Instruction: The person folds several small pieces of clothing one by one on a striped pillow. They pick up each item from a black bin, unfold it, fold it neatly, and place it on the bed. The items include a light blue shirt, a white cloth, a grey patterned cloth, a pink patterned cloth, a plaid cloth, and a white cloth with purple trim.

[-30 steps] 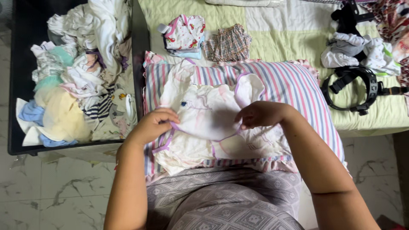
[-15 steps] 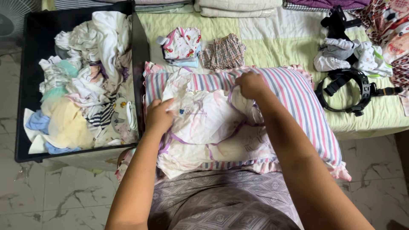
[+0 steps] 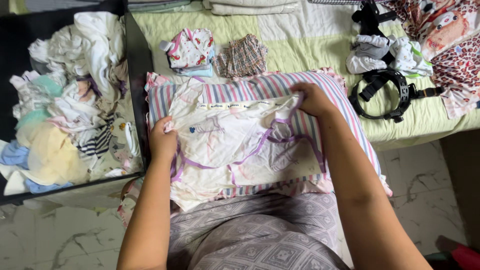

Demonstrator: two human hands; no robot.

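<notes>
My fingers (image 3: 300, 95) on the right hand (image 3: 312, 100) are pinched together on the top edge of the white baby garment (image 3: 235, 137), at about one o'clock from its middle; the fingers of my left hand (image 3: 162, 140) are curled shut on its left edge, at about nine o'clock. The garment is cream-white with purple trim and a small blue mark near my left hand, and it is stretched flat between the two grips.

Going by size: the bed (image 3: 310, 45), with its pale green and white quilted cover, fills the twelve o'clock side of the view. At nine o'clock stands a black bin (image 3: 137, 65) heaped with loose, unfolded clothes. The striped pillow (image 3: 345, 120), pink, blue and white, lies on the near edge of the bed against my lap, and the garment is spread on top of it. At two o'clock a black strap ring (image 3: 395, 95) lies on the cover, touching a small bundle of white and grey clothes (image 3: 385, 55). At twelve o'clock, just beyond the pillow, sit a folded printed baby top (image 3: 190, 47) and, just beside it, a plaid piece (image 3: 242, 55).
</notes>
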